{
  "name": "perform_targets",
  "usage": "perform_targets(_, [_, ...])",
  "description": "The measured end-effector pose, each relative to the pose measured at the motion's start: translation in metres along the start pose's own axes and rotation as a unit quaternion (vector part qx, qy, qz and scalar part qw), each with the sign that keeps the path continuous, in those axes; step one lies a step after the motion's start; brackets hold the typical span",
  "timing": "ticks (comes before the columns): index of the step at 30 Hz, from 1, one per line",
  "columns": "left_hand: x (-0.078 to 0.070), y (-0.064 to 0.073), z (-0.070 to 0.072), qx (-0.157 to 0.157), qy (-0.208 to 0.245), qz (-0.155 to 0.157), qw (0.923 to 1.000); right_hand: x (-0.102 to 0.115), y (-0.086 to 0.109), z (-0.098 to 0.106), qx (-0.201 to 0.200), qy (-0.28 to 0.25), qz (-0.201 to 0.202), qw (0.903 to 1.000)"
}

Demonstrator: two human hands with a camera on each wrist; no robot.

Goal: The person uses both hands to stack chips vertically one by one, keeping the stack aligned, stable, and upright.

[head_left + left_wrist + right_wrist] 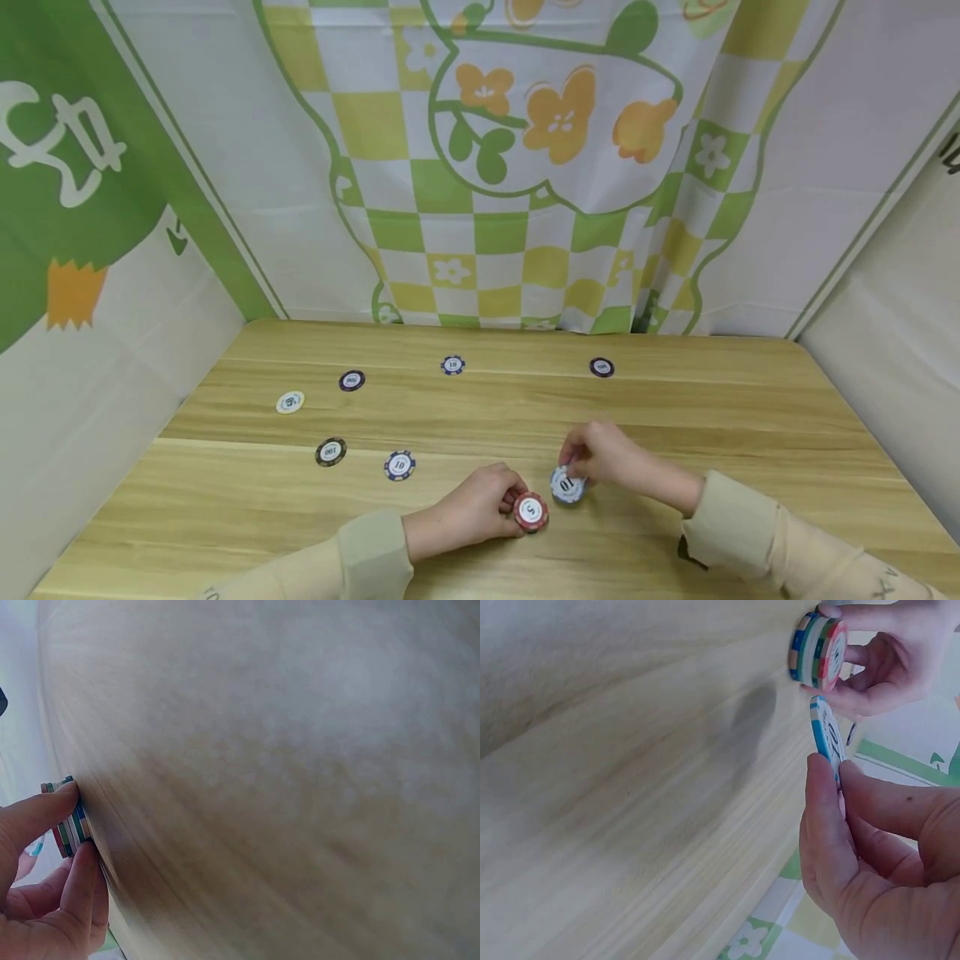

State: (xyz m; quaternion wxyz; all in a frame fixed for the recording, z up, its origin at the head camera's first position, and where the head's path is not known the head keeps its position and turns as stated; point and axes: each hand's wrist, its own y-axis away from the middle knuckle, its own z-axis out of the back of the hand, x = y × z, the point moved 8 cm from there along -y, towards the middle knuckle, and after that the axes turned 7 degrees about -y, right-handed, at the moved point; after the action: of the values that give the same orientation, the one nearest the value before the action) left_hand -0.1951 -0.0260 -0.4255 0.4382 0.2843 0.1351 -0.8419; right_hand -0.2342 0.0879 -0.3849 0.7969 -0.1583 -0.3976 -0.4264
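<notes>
In the head view my left hand [476,507] grips the side of a short stack of poker chips [531,511], whose top chip is red and marked 5. The left wrist view has thumb and fingers on either side of that stack [73,829], low at the wooden table. Just to its right, my right hand [606,457] pinches a light blue and white poker chip [567,487] marked 10. Seen from the right wrist, this chip [825,733] is tilted between thumb and fingers, clear of the table and close to the stack [816,652] with its green, white and blue edges.
Farther back and left on the wooden table [480,417] lie single chips: a black 100 [331,452], two blue 10s [400,466], a pale chip [290,402] and a purple one [352,381]. Another dark purple chip [602,367] lies back right. A patterned curtain [495,233] hangs behind.
</notes>
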Motion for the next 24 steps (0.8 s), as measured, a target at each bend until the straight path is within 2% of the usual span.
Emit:
perform_targets(9, [0.0,0.0,0.001,-0.008,0.01,-0.006,0.9999,-0.006,0.002,-0.01,0.026,-0.121,-0.055,0.9908])
perform_targets(24, [0.0,0.0,0.0,-0.003,0.007,-0.003,1.0,-0.005,0.001,-0.03,0.041,-0.193,-0.067,0.9781])
